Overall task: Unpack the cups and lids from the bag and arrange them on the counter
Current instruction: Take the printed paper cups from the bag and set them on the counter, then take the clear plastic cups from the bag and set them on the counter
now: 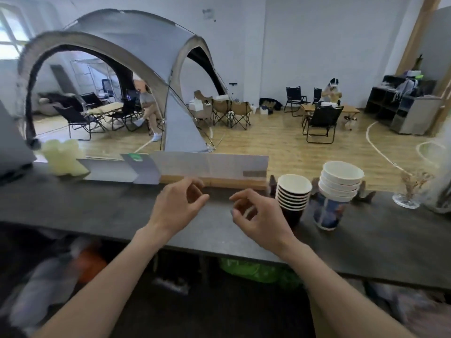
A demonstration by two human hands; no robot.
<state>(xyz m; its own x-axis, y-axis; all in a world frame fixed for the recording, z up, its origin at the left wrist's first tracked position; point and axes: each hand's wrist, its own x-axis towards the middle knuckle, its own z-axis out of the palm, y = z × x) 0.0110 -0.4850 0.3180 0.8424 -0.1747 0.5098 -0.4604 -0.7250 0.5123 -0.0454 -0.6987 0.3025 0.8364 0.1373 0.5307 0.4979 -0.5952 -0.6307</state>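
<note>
left of the dark cup stack (292, 193), the left hand (179, 203) and right hand (256, 215) hover over the table (97, 211), each with fingers curled and thumb close to forefinger. whether they pinch a thin clear wrapper or nothing, i cannot tell. the dark cup stack stands just right of the right hand, and a white-and-blue cup stack (339, 191) is beside it, further right. no lids are plainly visible, so the unpacking looks part done. the next move likely means reaching back to the bag, perhaps the green bag (246, 268) below the table. a glass vase (406, 198) sits right of the stacks. beyond them are the wood floor (280, 142), folding chairs (322, 120) and, far left, a grey dome tent (136, 52).
</note>
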